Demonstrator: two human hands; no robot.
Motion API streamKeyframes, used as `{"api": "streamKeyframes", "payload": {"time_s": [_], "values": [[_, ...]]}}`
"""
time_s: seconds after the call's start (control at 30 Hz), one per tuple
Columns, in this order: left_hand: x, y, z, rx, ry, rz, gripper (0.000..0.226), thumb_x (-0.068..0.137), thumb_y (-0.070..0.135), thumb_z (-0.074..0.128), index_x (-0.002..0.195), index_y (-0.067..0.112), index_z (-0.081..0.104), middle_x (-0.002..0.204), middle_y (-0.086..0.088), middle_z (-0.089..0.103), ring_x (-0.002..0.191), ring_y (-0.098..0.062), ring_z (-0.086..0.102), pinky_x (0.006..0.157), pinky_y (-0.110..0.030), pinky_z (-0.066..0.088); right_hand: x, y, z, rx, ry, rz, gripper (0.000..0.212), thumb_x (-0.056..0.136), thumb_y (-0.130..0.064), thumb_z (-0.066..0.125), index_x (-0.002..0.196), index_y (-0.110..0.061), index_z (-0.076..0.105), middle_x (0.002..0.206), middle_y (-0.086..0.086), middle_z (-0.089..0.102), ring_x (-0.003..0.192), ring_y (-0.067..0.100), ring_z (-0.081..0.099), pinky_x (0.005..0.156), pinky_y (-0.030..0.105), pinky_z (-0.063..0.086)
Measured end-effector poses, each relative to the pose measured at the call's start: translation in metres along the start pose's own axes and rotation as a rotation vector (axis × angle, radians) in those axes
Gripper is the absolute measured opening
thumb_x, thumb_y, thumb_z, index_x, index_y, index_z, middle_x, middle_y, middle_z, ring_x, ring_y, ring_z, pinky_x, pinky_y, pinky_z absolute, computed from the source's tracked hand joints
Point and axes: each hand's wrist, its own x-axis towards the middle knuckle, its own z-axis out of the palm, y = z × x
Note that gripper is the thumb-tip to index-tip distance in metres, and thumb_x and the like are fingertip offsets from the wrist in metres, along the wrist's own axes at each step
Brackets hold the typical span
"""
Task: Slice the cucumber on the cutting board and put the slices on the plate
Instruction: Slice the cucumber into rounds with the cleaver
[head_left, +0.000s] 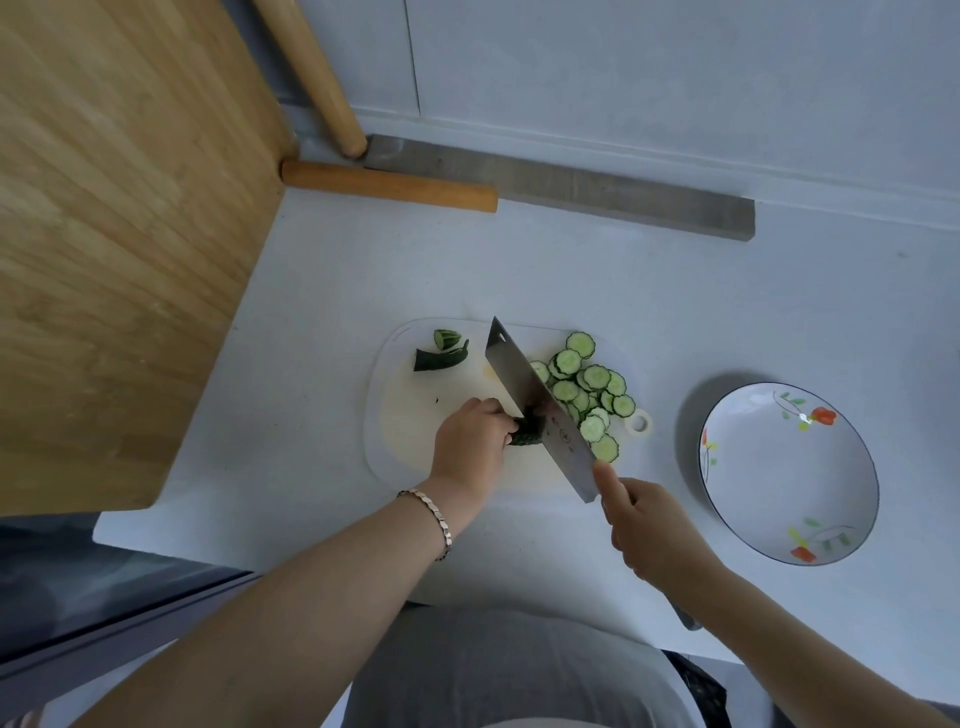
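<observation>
While the left hand (467, 441) grips the cucumber stub (524, 440), the right hand (649, 525) clasps the cleaver (535, 395). Slices (592, 384) lie right of its blade

A white counter (519, 270) runs to a pale wall (675, 67). A big wooden board (119, 234) fills the far left. By its right corner a short wooden stick (389, 185) lies flat, and a second stick (317, 78) slants down so that its end is close to the first. A gray strip (571, 187) lies along the foot of the wall behind them. A dark glossy surface (104, 587) sits near left, below the counter's edge. Gray cloth (509, 670) shows nearest.
</observation>
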Motion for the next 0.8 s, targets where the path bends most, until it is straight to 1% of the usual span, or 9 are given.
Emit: {"api": "streamKeyframes", "payload": {"time_s": [0.13, 0.2, 0.27, 0.33, 0.43, 0.53, 0.63, 0.8], "values": [[0.001, -0.002, 0.002, 0.015, 0.005, 0.003, 0.016, 0.063, -0.009, 0.070, 0.070, 0.005, 0.072, 0.066, -0.011, 0.066, 0.065, -0.032, 0.061, 0.048, -0.032, 0.050, -0.003, 0.003, 0.002, -0.047, 0.014, -0.007, 0.049, 0.093, -0.054, 0.034, 0.064, -0.014, 0.032, 0.061, 0.007, 0.037, 0.056, 0.021, 0.033, 0.056, 0.030, 0.029], [0.001, -0.002, 0.001, 0.000, 0.001, 0.005, 0.014, 0.067, -0.009, 0.067, 0.072, 0.003, 0.072, 0.069, -0.013, 0.066, 0.069, -0.033, 0.061, 0.052, -0.034, 0.051, 0.001, 0.001, 0.006, -0.087, 0.027, -0.020, 0.050, 0.093, -0.053, 0.033, 0.066, -0.011, 0.034, 0.062, 0.009, 0.040, 0.058, 0.021, 0.035, 0.057, 0.029, 0.031], [0.000, -0.001, 0.000, -0.017, -0.012, -0.006, 0.012, 0.075, -0.005, 0.061, 0.081, 0.001, 0.070, 0.081, -0.014, 0.066, 0.081, -0.033, 0.059, 0.060, -0.036, 0.050, 0.007, 0.000, 0.013, -0.109, 0.038, -0.025, 0.050, 0.094, -0.051, 0.032, 0.066, -0.011, 0.032, 0.064, 0.010, 0.040, 0.059, 0.021, 0.034, 0.058, 0.030, 0.030], [0.000, -0.001, -0.001, -0.020, -0.037, -0.042, 0.014, 0.083, 0.002, 0.057, 0.091, 0.001, 0.067, 0.096, -0.012, 0.065, 0.093, -0.031, 0.055, 0.070, -0.037, 0.048, 0.012, 0.003, 0.020, -0.106, 0.049, -0.035, 0.049, 0.095, -0.050, 0.032, 0.064, -0.012, 0.028, 0.064, 0.010, 0.037, 0.059, 0.021, 0.031, 0.058, 0.031, 0.028], [-0.003, -0.005, -0.003, -0.044, -0.050, -0.088, 0.017, 0.086, 0.007, 0.057, 0.099, 0.001, 0.065, 0.105, -0.010, 0.062, 0.101, -0.025, 0.052, 0.078, -0.035, 0.047, 0.016, 0.007, 0.022, 0.010, 0.024, 0.006, 0.048, 0.094, -0.052, 0.034, 0.064, -0.014, 0.029, 0.059, 0.007, 0.035, 0.055, 0.021, 0.030, 0.058, 0.030, 0.028], [-0.005, -0.009, -0.002, -0.056, -0.075, -0.079, 0.021, 0.087, 0.006, 0.055, 0.105, 0.001, 0.064, 0.109, -0.010, 0.061, 0.104, -0.026, 0.051, 0.083, -0.038, 0.048, 0.018, 0.004, 0.013, 0.145, -0.012, 0.087, 0.048, 0.093, -0.053, 0.037, 0.066, -0.014, 0.033, 0.049, 0.000, 0.033, 0.043, 0.018, 0.028, 0.048, 0.023, 0.028], [-0.003, -0.006, -0.002, -0.051, -0.070, -0.090, 0.021, 0.087, 0.006, 0.054, 0.105, 0.002, 0.065, 0.108, -0.010, 0.061, 0.103, -0.027, 0.051, 0.083, -0.040, 0.049, 0.014, 0.001, 0.003, 0.220, -0.033, 0.096, 0.047, 0.093, -0.052, 0.039, 0.065, -0.016, 0.029, 0.046, -0.003, 0.026, 0.038, 0.014, 0.021, 0.043, 0.018, 0.020], [-0.001, -0.001, -0.002, -0.042, -0.067, -0.087, 0.020, 0.087, 0.005, 0.054, 0.103, 0.001, 0.066, 0.105, -0.012, 0.062, 0.102, -0.028, 0.052, 0.080, -0.041, 0.050, 0.008, -0.004, -0.006, 0.190, -0.037, 0.057, 0.048, 0.093, -0.052, 0.038, 0.067, -0.012, 0.031, 0.045, -0.003, 0.027, 0.037, 0.014, 0.021, 0.041, 0.018, 0.021]]}}
